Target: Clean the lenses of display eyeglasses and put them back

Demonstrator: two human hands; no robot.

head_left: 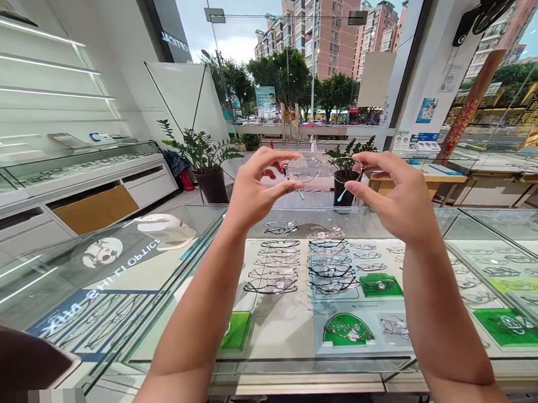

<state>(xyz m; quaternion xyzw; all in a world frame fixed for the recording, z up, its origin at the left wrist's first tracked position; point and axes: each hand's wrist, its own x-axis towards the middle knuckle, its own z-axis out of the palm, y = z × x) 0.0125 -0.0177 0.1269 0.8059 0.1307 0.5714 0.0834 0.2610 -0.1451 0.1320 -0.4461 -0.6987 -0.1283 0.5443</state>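
Note:
I hold a pair of thin-framed glasses (314, 168) with clear lenses up in front of me, above the glass counter. My left hand (253, 189) pinches the frame's left side between thumb and fingers. My right hand (391, 193) grips its right side with curled fingers. The two temple tips, pale blue, hang down between my hands. The right lens is partly lost against the potted plant behind it.
A glass display counter (168, 354) below holds rows of several glasses frames (298, 265) and green stands (347, 330). A white device (165, 228) rests on the counter's left. Potted plants (202, 160) stand by the shop window. More showcases run along the left and right.

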